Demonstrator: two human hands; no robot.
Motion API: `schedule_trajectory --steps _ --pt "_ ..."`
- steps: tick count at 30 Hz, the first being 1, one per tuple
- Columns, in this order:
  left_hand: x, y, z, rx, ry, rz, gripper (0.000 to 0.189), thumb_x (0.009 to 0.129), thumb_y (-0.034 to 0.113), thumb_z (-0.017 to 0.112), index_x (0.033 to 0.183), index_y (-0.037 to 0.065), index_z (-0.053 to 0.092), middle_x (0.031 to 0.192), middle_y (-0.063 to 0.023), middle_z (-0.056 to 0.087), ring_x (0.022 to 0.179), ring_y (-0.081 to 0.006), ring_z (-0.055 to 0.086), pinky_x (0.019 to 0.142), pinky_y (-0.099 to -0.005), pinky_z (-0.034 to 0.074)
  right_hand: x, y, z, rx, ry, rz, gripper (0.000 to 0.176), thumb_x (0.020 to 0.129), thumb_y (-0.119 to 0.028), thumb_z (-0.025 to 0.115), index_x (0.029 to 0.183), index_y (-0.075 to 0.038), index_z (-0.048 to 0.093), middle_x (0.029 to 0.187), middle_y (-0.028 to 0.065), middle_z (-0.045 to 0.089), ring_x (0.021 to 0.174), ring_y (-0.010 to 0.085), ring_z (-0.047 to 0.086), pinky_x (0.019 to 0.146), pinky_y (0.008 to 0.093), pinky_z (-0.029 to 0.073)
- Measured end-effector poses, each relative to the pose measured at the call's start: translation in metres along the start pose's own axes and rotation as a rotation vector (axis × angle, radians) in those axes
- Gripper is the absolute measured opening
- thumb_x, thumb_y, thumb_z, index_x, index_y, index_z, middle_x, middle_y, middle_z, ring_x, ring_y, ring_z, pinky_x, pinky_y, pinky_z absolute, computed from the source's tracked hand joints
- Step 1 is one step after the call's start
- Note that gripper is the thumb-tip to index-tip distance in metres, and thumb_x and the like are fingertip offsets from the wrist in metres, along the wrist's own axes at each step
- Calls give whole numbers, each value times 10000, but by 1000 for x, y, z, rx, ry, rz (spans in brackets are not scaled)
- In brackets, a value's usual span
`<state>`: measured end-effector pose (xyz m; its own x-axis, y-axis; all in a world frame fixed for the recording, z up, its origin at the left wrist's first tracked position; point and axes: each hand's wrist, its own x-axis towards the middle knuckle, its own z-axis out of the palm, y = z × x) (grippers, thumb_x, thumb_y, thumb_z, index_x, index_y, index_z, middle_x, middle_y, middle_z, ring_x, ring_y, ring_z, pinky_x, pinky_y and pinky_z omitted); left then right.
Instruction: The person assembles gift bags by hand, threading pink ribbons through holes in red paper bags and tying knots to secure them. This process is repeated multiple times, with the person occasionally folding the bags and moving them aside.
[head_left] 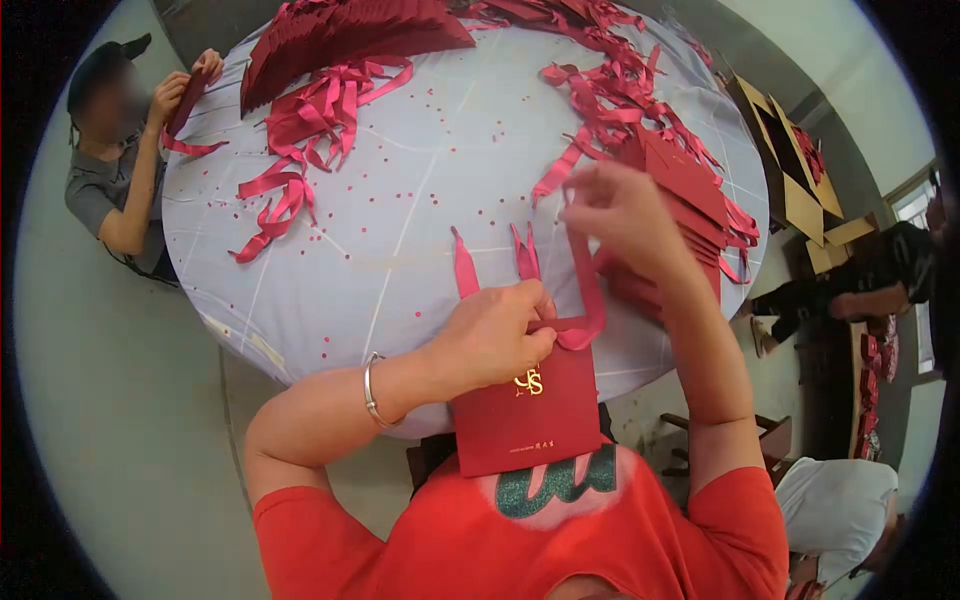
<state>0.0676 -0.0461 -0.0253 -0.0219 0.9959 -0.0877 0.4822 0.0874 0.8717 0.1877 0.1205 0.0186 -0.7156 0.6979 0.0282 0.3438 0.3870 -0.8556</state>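
Observation:
A red paper gift bag (527,430) with gold lettering lies against my front at the near table edge. My left hand (495,335), with a silver bangle at the wrist, is closed on the bag's top edge. Pink ribbon ends (464,265) stick out beyond that hand. My right hand (622,215) is raised to the right of the bag, fingers pinched around the upper end of a pink ribbon (588,285). This ribbon runs down and bends at the bag's top edge. Just beside my right forearm sits a stack of red bags (690,205).
The round table has a pale cloth (400,250) scattered with small red dots. More red bags (350,45) and loose ribbons (325,110) lie at the far left. A co-worker (115,160) at the left edge holds a red bag. Open cardboard boxes (790,170) stand to the right.

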Motion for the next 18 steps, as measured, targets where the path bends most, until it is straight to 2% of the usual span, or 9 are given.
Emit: schedule_trajectory --steps 3,4,6,7,8,11,14,16,18 --pt "2 -2 -1 -18 -22 -12 190 819 120 641 956 5 576 731 -105 669 660 -151 614 625 -314 474 -15 -9 -21 376 13 58 251 811 -74 688 1047 -13 628 834 5 642 655 45 531 572 198 413" --pt "3 -4 -1 -47 -26 -14 184 818 109 640 953 2 575 729 -100 669 659 -138 608 622 -311 472 -20 -4 -28 376 17 63 251 811 -74 688 1047 -13 628 834 5 642 655 45 531 572 198 413" --pt "3 -5 -1 -79 -32 -15 179 817 99 639 949 -1 574 726 -95 669 659 -125 602 619 -308 471 -28 5 -39 679 -21 101 227 802 -19 709 1013 -10 627 862 24 639 647 58 512 563 195 392" --pt "3 -4 -1 -89 -34 -20 175 817 93 638 947 -4 573 727 -89 669 661 -119 600 617 -306 470 -34 5 -39 742 20 98 163 805 -10 697 939 -32 607 882 46 647 640 53 488 537 187 347" --pt "3 -4 -1 -98 -35 -26 171 818 87 637 945 -7 572 729 -83 669 664 -112 598 615 -303 469 -40 4 -38 743 19 99 163 805 -10 697 939 -32 607 882 46 647 640 53 488 537 187 347" --pt "4 -6 1 -70 -23 -21 172 820 92 640 942 -8 572 730 -75 665 661 -110 595 610 -298 467 -60 -5 -35 664 219 -174 143 808 -18 680 819 -73 548 899 93 657 679 59 517 551 184 369" --pt "5 -6 2 -69 -20 -32 179 820 100 649 941 -9 574 728 -72 660 658 -108 594 605 -292 466 -79 -20 -44 606 241 -300 179 798 -19 686 805 -79 518 935 126 658 681 63 528 536 179 375" --pt "5 -7 2 -68 -18 -31 176 821 100 649 939 -8 574 726 -68 658 656 -103 591 599 -288 463 -84 -13 -49 697 202 -305 216 794 -42 707 840 -80 500 901 126 643 676 73 535 504 173 365" --pt "5 -7 2 -68 -12 -32 173 823 99 649 937 -7 573 724 -64 655 653 -99 588 592 -284 460 -89 -15 -47 796 185 -419 274 790 -87 741 873 -83 480 847 107 621 647 78 527 479 171 370"
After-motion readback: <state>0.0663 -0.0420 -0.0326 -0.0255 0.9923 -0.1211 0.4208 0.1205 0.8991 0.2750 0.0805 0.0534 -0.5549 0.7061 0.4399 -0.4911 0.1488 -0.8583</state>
